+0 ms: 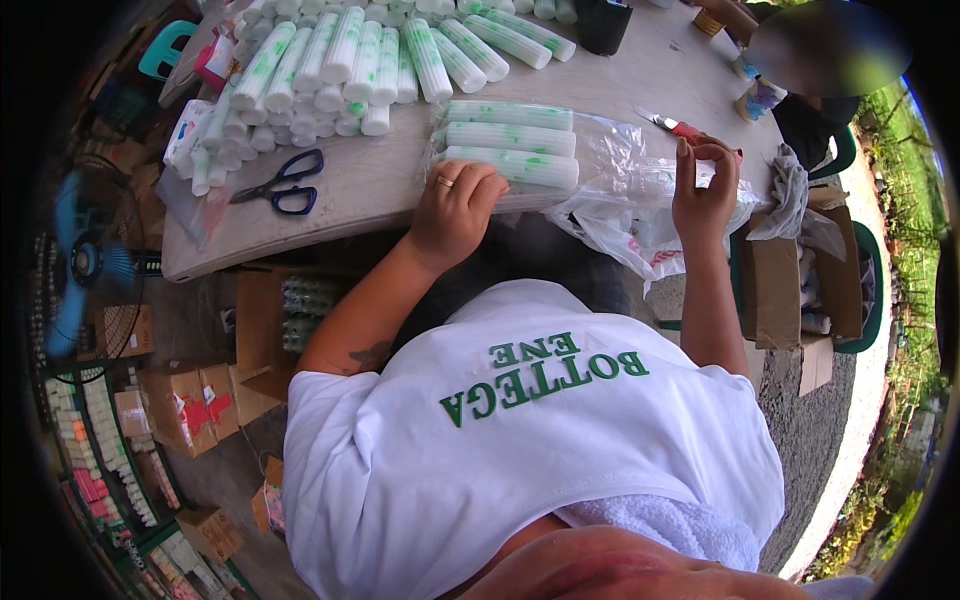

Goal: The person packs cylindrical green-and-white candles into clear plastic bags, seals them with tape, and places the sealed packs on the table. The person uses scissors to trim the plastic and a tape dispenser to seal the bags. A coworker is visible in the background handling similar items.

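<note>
Three white ribbed cylinders [511, 139], candle-like with green marks, lie side by side in a clear plastic bag [611, 154]. The bag's loose end stretches right along the table's near edge. My left hand [459, 201], with a ring on one finger, is curled on the bag's near left edge, against the closest cylinder; its thumb is mostly hidden. My right hand [706, 184] is above the bag's right end, thumb and forefinger close together; whether film is pinched there is unclear. Just behind it lies a red-handled knife [664, 121], blade pointing left, handle partly covered by my fingers.
A large pile of similar cylinders [345, 56] covers the table's far left. Blue-handled scissors [294, 184] lie at the left. A black container [604, 28] stands at the back. Another person [814, 112] sits at the right, above an open cardboard box [776, 281]. A fan [86, 259] stands left.
</note>
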Available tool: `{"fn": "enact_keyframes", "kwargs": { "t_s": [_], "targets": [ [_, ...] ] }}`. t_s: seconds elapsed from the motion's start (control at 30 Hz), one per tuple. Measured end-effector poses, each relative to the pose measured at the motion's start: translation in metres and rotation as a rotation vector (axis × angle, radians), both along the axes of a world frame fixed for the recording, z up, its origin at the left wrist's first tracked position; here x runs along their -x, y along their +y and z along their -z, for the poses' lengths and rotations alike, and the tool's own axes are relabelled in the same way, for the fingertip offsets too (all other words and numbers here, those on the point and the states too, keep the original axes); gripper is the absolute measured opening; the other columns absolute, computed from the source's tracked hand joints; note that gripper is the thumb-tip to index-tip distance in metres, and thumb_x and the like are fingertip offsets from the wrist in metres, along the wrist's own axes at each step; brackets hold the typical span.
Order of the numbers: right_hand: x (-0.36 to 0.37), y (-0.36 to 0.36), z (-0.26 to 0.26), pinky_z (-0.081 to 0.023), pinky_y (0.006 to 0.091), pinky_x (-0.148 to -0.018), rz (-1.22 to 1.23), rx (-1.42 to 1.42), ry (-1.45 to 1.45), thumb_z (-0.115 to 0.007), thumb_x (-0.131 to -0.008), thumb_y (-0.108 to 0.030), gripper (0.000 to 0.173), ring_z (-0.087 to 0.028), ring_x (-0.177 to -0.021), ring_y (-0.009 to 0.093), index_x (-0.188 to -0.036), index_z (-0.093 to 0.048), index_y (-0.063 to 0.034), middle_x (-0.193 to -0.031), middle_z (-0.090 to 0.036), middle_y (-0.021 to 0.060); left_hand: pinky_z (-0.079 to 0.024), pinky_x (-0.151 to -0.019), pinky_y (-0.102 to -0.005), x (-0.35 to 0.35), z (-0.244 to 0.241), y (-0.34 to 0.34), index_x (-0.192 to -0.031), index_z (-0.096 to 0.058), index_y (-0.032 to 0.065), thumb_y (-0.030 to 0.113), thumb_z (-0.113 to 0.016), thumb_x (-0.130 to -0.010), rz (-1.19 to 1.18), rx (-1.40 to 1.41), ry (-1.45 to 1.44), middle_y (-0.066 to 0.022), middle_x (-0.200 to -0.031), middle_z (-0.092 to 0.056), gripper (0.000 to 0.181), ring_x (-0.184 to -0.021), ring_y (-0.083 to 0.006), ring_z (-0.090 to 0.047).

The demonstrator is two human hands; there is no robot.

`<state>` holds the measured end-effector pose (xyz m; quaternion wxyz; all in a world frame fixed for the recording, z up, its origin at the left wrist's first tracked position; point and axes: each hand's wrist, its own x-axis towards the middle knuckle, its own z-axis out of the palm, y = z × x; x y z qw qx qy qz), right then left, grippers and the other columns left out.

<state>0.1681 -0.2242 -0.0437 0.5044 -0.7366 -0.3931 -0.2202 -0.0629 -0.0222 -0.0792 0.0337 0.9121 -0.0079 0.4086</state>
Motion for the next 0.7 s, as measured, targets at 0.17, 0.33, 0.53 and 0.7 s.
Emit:
{"fn": "enact_keyframes", "kwargs": {
  "t_s": [0.17, 0.33, 0.53, 0.7],
  "targets": [
    [0.075, 0.015, -0.002, -0.033, 0.0455, -0.097, -0.180, 0.324, -0.460, -0.079, -0.074, -0.019, 0.030, -0.053, -0.105, 0.023, -0.099, -0.064, -0.0138, -0.104, -0.058, 0.0024, -0.043, -0.084, -0.0386, -0.019, -0.004, -0.012, -0.091, -0.061, 0.0088, 0.007, -0.064, -0.081, -0.010, -0.015, 0.015, -0.0052, -0.093, -0.059, 0.011, -0.090, -0.0250, -0.056],
    [0.077, 0.036, 0.031, -0.027, 0.0486, -0.097, -0.110, 0.370, -0.531, -0.070, -0.075, -0.019, 0.022, -0.052, -0.106, 0.021, -0.096, -0.063, -0.0164, -0.104, -0.057, -0.0002, -0.043, -0.084, -0.0385, -0.028, -0.005, -0.021, -0.091, -0.060, 0.0095, 0.008, -0.062, -0.082, -0.024, 0.002, 0.014, -0.0049, -0.093, -0.058, 0.010, -0.089, -0.0250, -0.056],
    [0.067, 0.041, 0.030, -0.028, 0.0476, -0.094, -0.176, 0.430, -0.578, -0.062, -0.076, -0.014, 0.021, -0.053, -0.105, 0.020, -0.097, -0.061, -0.0150, -0.103, -0.058, 0.0013, -0.042, -0.085, -0.0390, -0.028, -0.004, -0.018, -0.092, -0.061, 0.0105, 0.009, -0.063, -0.082, 0.007, 0.037, 0.002, -0.0042, -0.093, -0.058, 0.011, -0.091, -0.0246, -0.055],
    [0.054, 0.043, 0.024, -0.032, 0.0415, -0.093, -0.239, 0.415, -0.628, -0.067, -0.073, -0.011, 0.023, -0.056, -0.099, 0.020, -0.095, -0.063, -0.0127, -0.099, -0.060, 0.0012, -0.038, -0.088, -0.0403, -0.011, -0.005, -0.008, -0.094, -0.062, 0.0125, 0.009, -0.067, -0.080, -0.126, -0.049, 0.007, -0.0029, -0.095, -0.058, 0.015, -0.095, -0.0243, -0.054]
  ]
}}
